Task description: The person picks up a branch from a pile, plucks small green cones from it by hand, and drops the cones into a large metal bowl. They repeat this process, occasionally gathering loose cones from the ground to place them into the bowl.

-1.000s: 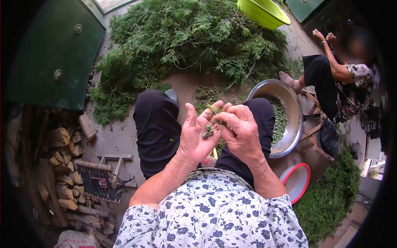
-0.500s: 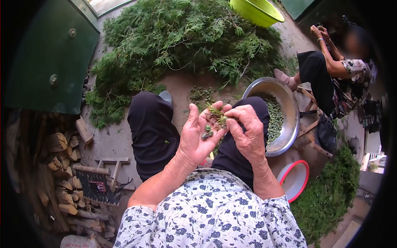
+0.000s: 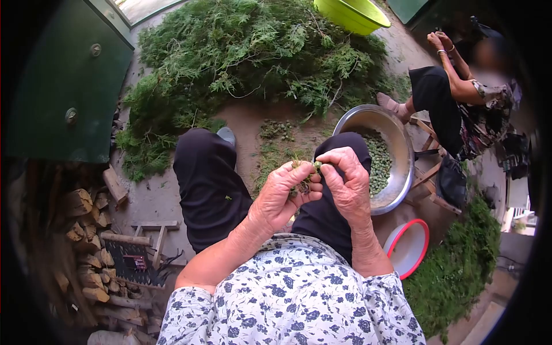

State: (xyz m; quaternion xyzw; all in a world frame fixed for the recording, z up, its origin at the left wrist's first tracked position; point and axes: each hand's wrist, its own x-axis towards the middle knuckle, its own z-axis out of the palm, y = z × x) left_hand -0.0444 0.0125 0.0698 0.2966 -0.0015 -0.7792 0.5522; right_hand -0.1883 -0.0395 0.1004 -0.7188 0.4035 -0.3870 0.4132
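My left hand [image 3: 287, 191] is closed around a small evergreen sprig [image 3: 296, 185] with green cones, mostly hidden by the fingers. Thumb and forefinger of my right hand [image 3: 347, 185] pinch a small green cone [image 3: 317, 165] right beside the left thumb. Both hands are over my lap, almost touching. Close to my right knee, a wide metal basin [image 3: 406, 183] holds a heap of small green cones [image 3: 378, 164].
A big pile of evergreen branches [image 3: 253, 52] lies ahead, with a yellow-green tub [image 3: 353, 16] behind. At right sit another person [image 3: 460, 109], a red-rimmed basin [image 3: 409, 253] and green clippings [image 3: 460, 270]. Firewood [image 3: 86, 230] and a small stool [image 3: 135, 261] are at left.
My left palm was spread open with the sprig and cones lying on it; its fingers have now curled over them. The right hand stays pinched close by. The view has shifted slightly.
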